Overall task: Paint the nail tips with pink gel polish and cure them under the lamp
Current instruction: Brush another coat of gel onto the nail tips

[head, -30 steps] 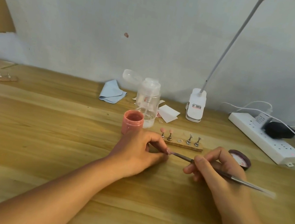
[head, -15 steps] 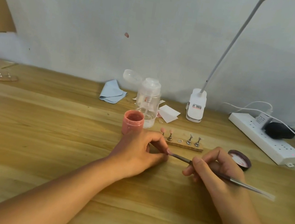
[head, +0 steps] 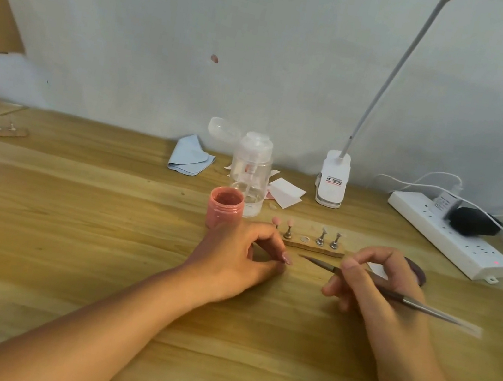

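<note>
left hand (head: 232,255) grip pinching a pink nail tip (head: 287,259), right hand (head: 379,291) grip curled round a slim metal brush (head: 423,308), bristles just beside the tip

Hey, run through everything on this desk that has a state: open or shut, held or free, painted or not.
Gel jar: open, lid off.
Lid: off, lying inside up.
Pump bottle: flip cap open.
Nail tip: pink, pinched by left hand.
Brush: held by right hand, bristles clear of the nail tip.
Holder strip: two pink tips, two unpainted, middle spot empty.
Power strip: red light on.
</note>
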### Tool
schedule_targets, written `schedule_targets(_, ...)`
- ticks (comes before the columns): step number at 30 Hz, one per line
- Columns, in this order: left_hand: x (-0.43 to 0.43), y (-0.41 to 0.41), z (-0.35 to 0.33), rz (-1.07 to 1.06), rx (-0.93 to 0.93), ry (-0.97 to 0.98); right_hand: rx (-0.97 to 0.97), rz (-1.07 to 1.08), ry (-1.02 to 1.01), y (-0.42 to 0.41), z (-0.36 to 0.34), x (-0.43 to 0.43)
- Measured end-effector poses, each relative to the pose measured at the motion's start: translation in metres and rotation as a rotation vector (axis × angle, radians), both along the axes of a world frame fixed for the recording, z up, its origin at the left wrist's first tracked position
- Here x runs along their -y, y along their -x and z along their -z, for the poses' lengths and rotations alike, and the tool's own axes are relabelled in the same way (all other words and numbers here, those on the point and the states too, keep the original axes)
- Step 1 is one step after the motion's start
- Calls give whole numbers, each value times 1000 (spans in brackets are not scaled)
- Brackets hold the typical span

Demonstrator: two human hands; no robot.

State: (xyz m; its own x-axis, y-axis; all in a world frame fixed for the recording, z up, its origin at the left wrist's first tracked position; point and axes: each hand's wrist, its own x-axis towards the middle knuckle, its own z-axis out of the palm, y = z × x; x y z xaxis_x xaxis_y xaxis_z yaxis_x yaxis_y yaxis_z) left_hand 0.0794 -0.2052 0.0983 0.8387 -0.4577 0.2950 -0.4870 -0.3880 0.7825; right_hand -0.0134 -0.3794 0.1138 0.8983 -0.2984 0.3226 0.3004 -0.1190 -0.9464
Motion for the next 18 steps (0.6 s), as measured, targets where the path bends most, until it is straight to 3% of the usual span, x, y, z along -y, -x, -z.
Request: schedule_targets(18,-1,1,-1,25,-46,-8,-95,-70,56,3,-4,-4)
